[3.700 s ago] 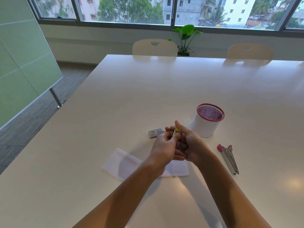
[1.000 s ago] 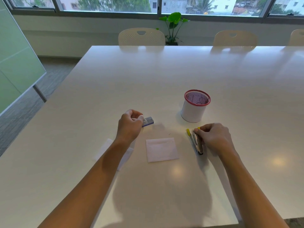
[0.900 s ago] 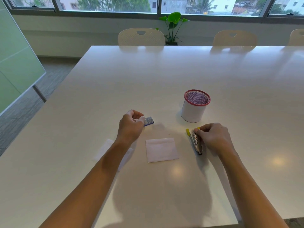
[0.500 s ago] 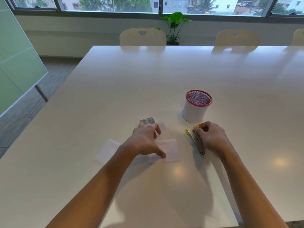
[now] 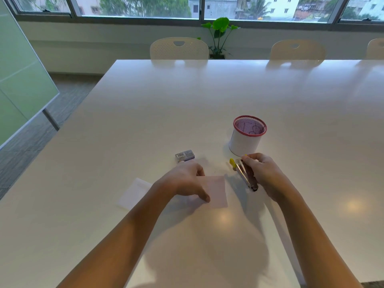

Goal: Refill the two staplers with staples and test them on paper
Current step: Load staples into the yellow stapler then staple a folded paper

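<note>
Near the bottom of the frame, two bare arms are reaching up from the lower corners over the big shiny white table (image 5: 207,96). Just below the middle, the left hand (image 5: 185,181) is lying palm down on the small white square of paper (image 5: 216,192), with its fingers curled loosely and its thumb tip pressing on the sheet. A second thin white paper sheet (image 5: 133,194) is lying flat to the left of that wrist.

To the right of the square paper, the right hand (image 5: 264,173) is closing around the small silver stapler with yellow tips (image 5: 244,173). The fingers are pinching it from the side, and its dark end is pointing toward the bottom of the frame. I cannot tell if it is touching the table.

A little higher, the small grey and blue box of staples (image 5: 185,156) is sitting by itself just above the left hand. Up and to the right, the round white mesh cup with a red rim (image 5: 245,140) is standing upright just above the stapler.

At the top of the frame, pale chairs (image 5: 178,48) and a green leafy plant (image 5: 220,32) are standing under the windows.
</note>
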The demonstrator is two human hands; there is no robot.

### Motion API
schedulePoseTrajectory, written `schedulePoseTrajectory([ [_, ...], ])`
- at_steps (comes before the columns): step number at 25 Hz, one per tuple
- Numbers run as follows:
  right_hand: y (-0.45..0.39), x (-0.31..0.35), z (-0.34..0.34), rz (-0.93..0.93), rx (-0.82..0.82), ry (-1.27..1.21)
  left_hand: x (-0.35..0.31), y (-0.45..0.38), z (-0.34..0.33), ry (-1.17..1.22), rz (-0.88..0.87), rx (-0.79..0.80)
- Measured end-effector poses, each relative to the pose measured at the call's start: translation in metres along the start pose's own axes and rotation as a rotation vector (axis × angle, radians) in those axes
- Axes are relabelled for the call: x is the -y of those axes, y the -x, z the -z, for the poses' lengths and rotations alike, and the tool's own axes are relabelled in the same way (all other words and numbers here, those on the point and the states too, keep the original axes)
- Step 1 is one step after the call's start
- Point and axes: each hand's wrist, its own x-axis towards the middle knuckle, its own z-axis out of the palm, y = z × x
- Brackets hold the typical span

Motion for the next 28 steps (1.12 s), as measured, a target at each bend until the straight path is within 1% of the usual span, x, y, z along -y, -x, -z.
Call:
schedulePoseTrajectory([
  [2, 0.003, 0.002, 0.001, 0.011, 0.016, -0.099, 0.002, -0.001, 0.0, 0.151, -0.011, 0.013],
  [4, 0.005, 0.005, 0.001, 0.009, 0.01, -0.209, 0.001, 0.0, 0.004, 0.34, -0.005, -0.024],
  [6, 0.005, 0.006, 0.0, -0.023, 0.045, -0.3, -0.003, 0.002, 0.01, 0.51, 0.01, -0.068],
  [9, 0.005, 0.009, -0.005, -0.043, 0.109, -0.301, -0.009, 0.002, 0.013, 0.811, 0.033, -0.066],
  [12, 0.009, 0.006, -0.015, 0.083, 0.07, -0.241, -0.014, 0.001, 0.013, 1.088, 0.078, -0.048],
  [15, 0.011, 0.001, -0.024, 0.196, 0.053, -0.216, -0.018, 0.002, 0.013, 1.23, 0.125, 0.002],
  [19, 0.014, 0.005, -0.031, 0.308, 0.077, -0.244, -0.019, 0.004, 0.013, 1.299, 0.144, 0.044],
  [21, 0.014, 0.007, -0.034, 0.397, 0.053, -0.235, -0.018, 0.005, 0.015, 1.347, 0.171, 0.077],
  [23, 0.012, 0.005, -0.036, 0.529, -0.01, -0.151, -0.017, 0.007, 0.02, 1.42, 0.195, 0.124],
  [24, 0.012, 0.005, -0.035, 0.616, -0.043, -0.089, -0.017, 0.008, 0.023, 1.452, 0.208, 0.154],
  [26, 0.012, 0.001, -0.03, 0.849, -0.095, 0.102, -0.015, 0.008, 0.026, 1.483, 0.231, 0.188],
  [28, 0.011, -0.005, -0.026, 1.08, -0.096, 0.309, -0.014, 0.007, 0.028, 1.468, 0.234, 0.203],
])
